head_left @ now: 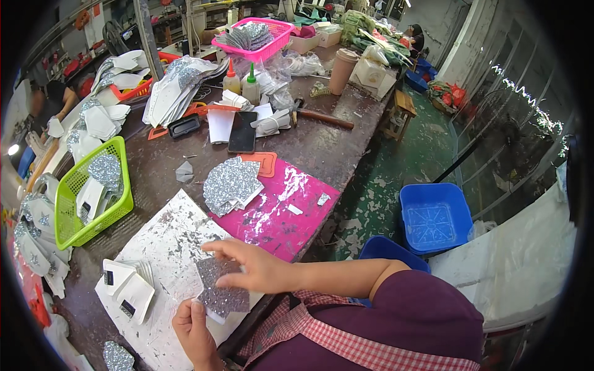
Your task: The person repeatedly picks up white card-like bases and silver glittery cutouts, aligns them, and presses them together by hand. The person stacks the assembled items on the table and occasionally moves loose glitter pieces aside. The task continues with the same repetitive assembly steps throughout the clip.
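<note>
My left hand (194, 332) pinches the lower left edge of a dark grey glitter sheet piece (226, 297), thumb on top, with a white edge showing beneath it. Above that piece is my right hand (263, 267), its thumb and fingers apart; the thumb lies over the glitter face, and I cannot tell whether it touches. Both hands are over the near edge of a paint-flecked white board (170, 244). To their left, white cut pieces with small dark labels (133, 290) lie fanned in a stack. Beyond them, silver glitter pieces (232, 185) sit stacked on a pink mat (291, 210).
A green basket (120, 210) with cut pieces stands at the left. Farther back are a phone (242, 132), a hammer (325, 119), glue bottles (250, 91), a pink basket (272, 52) and a brown cup (343, 71). Blue bins (436, 216) stand on the floor at the right.
</note>
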The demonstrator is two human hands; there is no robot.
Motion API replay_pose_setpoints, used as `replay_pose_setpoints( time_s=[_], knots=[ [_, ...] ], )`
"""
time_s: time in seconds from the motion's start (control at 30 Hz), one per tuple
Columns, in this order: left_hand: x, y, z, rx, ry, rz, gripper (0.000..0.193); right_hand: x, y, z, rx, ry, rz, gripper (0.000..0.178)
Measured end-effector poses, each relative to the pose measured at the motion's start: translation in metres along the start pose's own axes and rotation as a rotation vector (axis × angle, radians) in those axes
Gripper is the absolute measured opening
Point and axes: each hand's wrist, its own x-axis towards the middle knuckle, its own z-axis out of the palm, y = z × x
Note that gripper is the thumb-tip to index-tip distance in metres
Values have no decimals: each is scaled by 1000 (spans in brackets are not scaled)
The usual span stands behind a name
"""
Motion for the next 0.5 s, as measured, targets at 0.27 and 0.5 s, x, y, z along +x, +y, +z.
replay_pose_setpoints(
  time_s=[0.27, 0.5],
  knots=[
    [-15, 45, 20, 175, 102, -89, 23, 1, -17, 33, -623, -84, -915, 35],
    [-34, 37, 2, -42, 83, -202, 20, 2, -21, 53, -530, -146, -919, 28]
  ],
)
